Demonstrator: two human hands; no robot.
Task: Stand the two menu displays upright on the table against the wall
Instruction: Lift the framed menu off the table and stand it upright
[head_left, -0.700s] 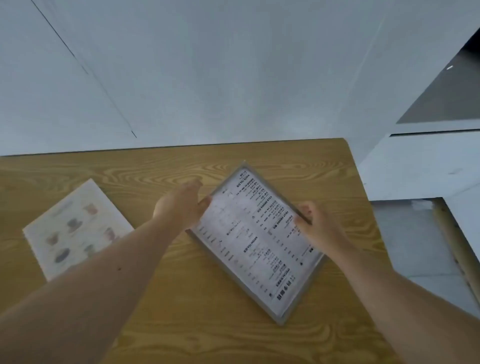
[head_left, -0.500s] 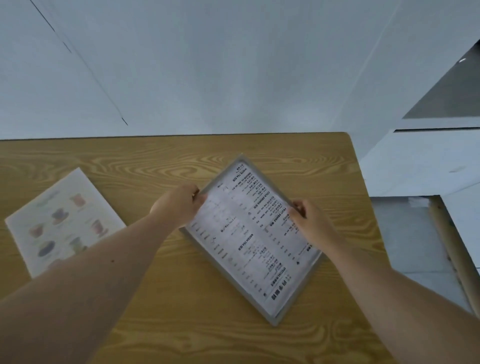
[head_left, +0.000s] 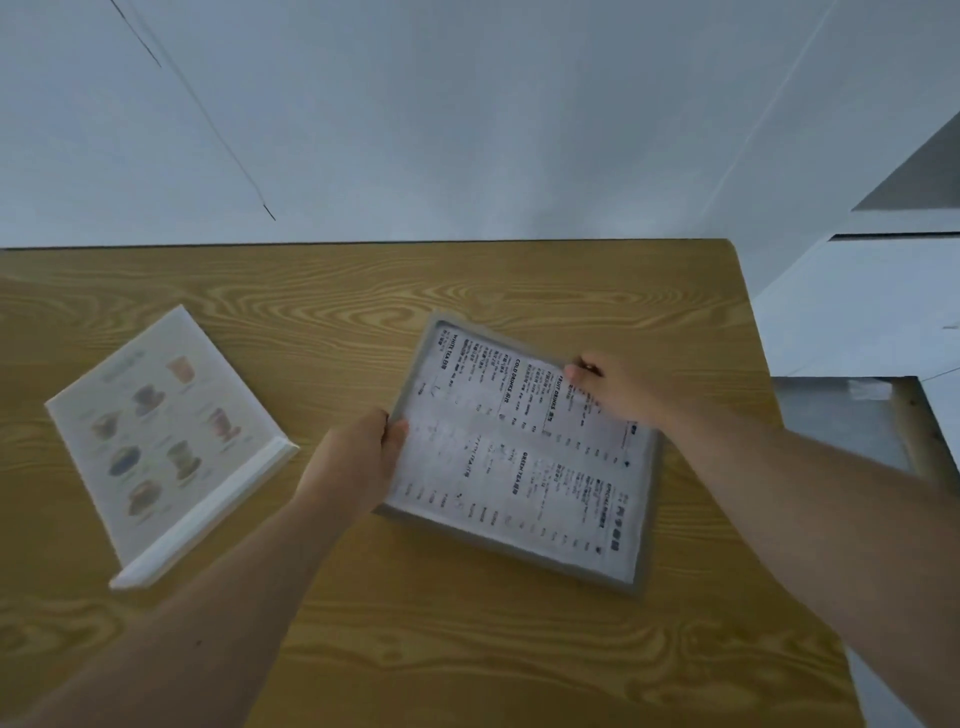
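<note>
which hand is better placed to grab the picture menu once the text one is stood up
Left. The picture menu lies flat on the table on the left, nearer the left hand. The right hand grips the text menu's far edge, further away. Both are busy now.

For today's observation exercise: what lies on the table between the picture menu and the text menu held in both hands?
In the head view, only the left hand and forearm cross between the picture menu and text menu; the table there is otherwise bare.

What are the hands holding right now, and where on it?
The grey-framed text menu: left hand on its left edge, right hand on its far edge.
</note>
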